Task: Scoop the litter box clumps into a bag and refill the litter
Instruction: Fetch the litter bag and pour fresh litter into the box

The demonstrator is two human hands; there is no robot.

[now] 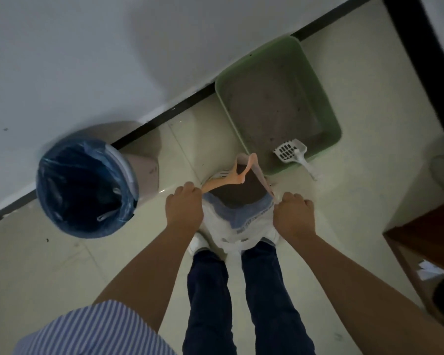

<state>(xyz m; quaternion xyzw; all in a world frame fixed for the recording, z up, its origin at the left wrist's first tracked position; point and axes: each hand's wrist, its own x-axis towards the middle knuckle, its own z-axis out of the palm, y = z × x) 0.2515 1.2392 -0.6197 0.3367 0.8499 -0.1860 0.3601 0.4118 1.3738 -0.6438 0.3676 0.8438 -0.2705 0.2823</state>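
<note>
While bin stands left, scoop right

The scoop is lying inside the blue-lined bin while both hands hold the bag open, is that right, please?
Not quite: the head view shows the scoop resting on the green litter box rim, not in the bin. Both hands, left and right, do hold the bag open.

The single head camera looked steeply down from standing height, facing the white wall ahead; both forearms reached into view near, the tiled floor lay farther below.
</note>
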